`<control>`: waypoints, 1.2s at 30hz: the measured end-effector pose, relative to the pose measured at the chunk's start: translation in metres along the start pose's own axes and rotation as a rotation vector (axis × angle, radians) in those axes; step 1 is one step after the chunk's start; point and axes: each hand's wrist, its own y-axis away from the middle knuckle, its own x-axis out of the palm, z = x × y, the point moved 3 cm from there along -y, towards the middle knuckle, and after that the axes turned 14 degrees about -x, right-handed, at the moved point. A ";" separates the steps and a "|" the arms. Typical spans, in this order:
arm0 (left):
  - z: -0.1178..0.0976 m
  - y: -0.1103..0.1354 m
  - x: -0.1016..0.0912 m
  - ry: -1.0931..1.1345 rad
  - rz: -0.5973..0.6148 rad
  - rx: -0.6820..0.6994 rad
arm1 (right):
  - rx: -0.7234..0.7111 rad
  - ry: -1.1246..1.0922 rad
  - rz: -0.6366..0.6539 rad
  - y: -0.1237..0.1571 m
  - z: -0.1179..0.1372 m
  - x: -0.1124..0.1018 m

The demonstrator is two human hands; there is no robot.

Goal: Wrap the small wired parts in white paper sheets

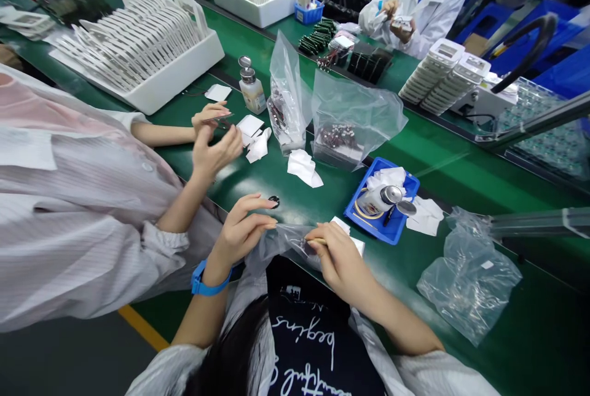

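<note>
My left hand [242,231], with a blue wristband, pinches the edge of a clear plastic bag [282,242] lying at the near edge of the green table [461,168]. My right hand [342,264] grips a thin tan tool [317,240] whose tip points into the bag at small dark parts. A white pad [343,225] lies just beyond the right hand. A small black spot [274,201] sits at my left index fingertip; I cannot tell what it is.
A co-worker's hands [214,138] work on the left, near white wipes [304,168] and a pump bottle [251,88]. Two clear bags of parts [350,119] stand mid-table. A blue tray [382,199] and a crumpled bag [470,279] lie on the right. White trays of cases [138,45] stand far left.
</note>
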 end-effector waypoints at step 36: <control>0.008 0.003 0.001 0.026 0.174 -0.174 | -0.262 0.247 -0.878 0.069 -0.014 -0.045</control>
